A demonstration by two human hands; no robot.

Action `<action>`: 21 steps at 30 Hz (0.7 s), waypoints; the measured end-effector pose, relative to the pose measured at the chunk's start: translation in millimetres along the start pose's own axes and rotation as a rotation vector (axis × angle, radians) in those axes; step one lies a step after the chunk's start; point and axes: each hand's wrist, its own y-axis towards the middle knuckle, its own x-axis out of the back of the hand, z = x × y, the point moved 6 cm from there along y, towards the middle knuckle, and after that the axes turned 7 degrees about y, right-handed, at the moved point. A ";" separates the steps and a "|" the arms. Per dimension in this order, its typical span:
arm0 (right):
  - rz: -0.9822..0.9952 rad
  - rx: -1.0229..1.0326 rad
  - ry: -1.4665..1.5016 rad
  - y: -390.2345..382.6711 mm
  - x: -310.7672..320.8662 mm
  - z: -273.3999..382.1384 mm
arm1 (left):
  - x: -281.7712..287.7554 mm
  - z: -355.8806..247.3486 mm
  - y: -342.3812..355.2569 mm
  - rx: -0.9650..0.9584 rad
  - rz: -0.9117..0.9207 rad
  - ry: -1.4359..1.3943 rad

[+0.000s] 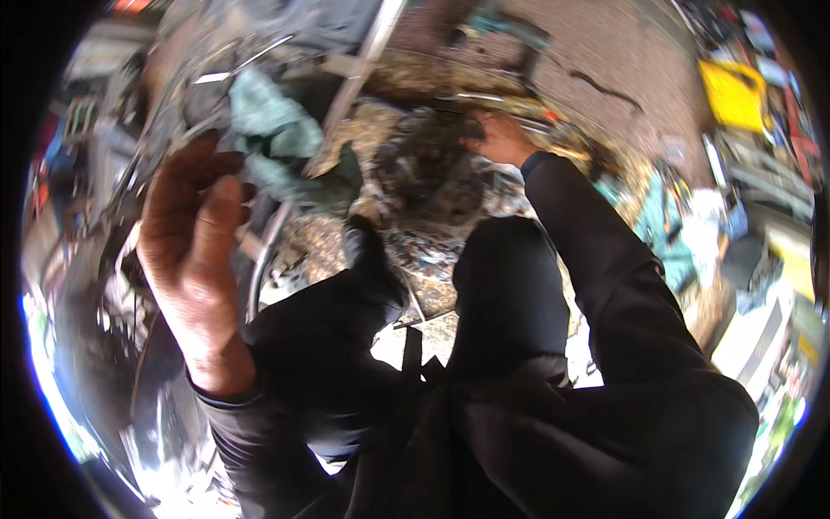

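Note:
My left hand (194, 233) is raised at the left, fingers loosely bent and apart, with no object visible in it. A crumpled green cloth (275, 121) lies just beyond it. My right hand (499, 136) reaches to the upper right edge of a dark, greasy mass (419, 173) on the dirty ground between my legs; its fingertips are blurred against it. A thin metal tool (480, 97) lies above the mass, and whether my fingers touch it I cannot tell.
A long metal bar (367, 48) runs diagonally past the cloth. A brownish mat (622, 52) spans the upper right, near a yellow plastic item (731, 93). Green cloth (659, 225) and assorted clutter lie right of my arm. Dark, shiny objects crowd the left side.

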 end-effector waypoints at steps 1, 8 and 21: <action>-0.069 0.094 -0.002 32.9 -14.5 16.0 | 16.2 3.3 -8.7 0.011 -0.065 0.054; -0.054 0.285 -0.085 158.5 -106.9 48.5 | 48.8 38.8 -56.2 0.021 0.289 0.363; -0.136 0.109 0.188 142.3 -99.9 9.5 | 89.4 49.3 -67.8 0.073 0.220 0.317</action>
